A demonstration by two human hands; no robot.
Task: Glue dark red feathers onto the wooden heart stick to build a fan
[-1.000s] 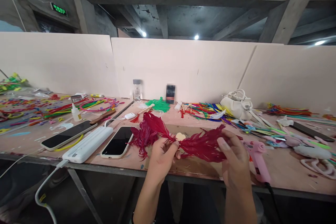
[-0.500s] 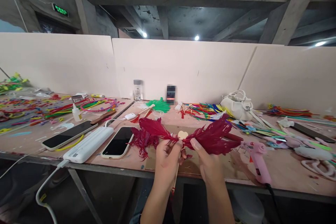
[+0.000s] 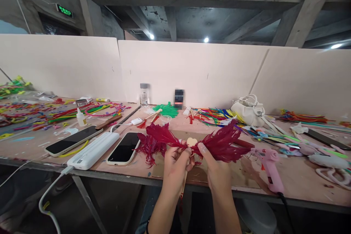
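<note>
Spreading out to both sides like wings, dark red feathers (image 3: pixel 226 142) meet at a small, pale wooden piece (image 3: pixel 191 142) with a rounded, lobed top. The feathers are glossy and broad, with ragged, split edges, those on the right fanning wider than those on the left. A thin pale stick (image 3: pixel 184 182) hangs below, red near its lower end. All this is held up above the front of the table (image 3: pixel 304 188), over a sheet of cardboard (image 3: pixel 245 175). The left hand (image 3: pixel 175 164) is closed, pinching just under the wooden piece; the right hand (image 3: pixel 218 170) is nearly closed, its thumb pressed on the base of the right feathers. Left of the hands lies a crumpled red bunch (image 3: pixel 146 149), beside a phone (image 3: pixel 123 148); to the right lies a pink glue gun (image 3: pixel 269 168).
</note>
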